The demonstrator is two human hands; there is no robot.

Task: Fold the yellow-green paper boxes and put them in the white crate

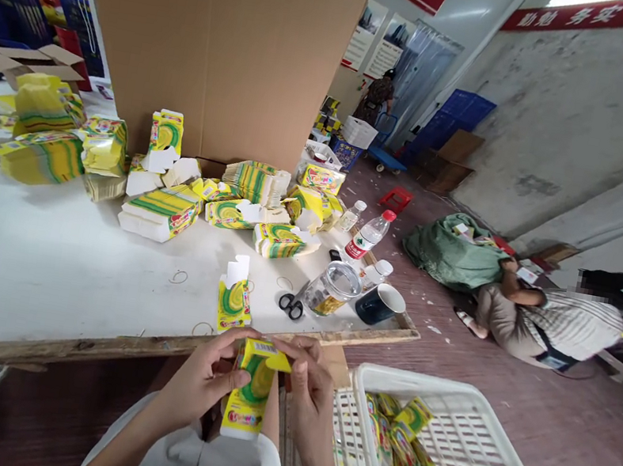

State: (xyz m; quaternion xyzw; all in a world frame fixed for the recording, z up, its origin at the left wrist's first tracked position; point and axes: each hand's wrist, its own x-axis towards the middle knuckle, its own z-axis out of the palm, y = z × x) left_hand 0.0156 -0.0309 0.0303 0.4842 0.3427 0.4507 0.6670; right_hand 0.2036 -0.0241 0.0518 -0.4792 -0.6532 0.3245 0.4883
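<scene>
Fingers of the left hand (201,382) and the right hand (311,402) both keep a tight grip on one small box (250,395), pinching at its top flap (266,354). The box stands upright between the hands. I think the flap should go in straight, with the sides kept square. The box is yellow with a green swirl and a red strip low down. Beyond the box is the desk (38,281). Right of the box is a white basket (467,445).

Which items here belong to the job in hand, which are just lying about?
In hand: small yellow-green printed carton, gripped by left hand and right hand; matching cartons in white slatted plastic basket; flat carton stacks on white table.
Lying about: black-handled scissors; clear glass jar; dark blue mug; red-capped plastic water bottle.
</scene>
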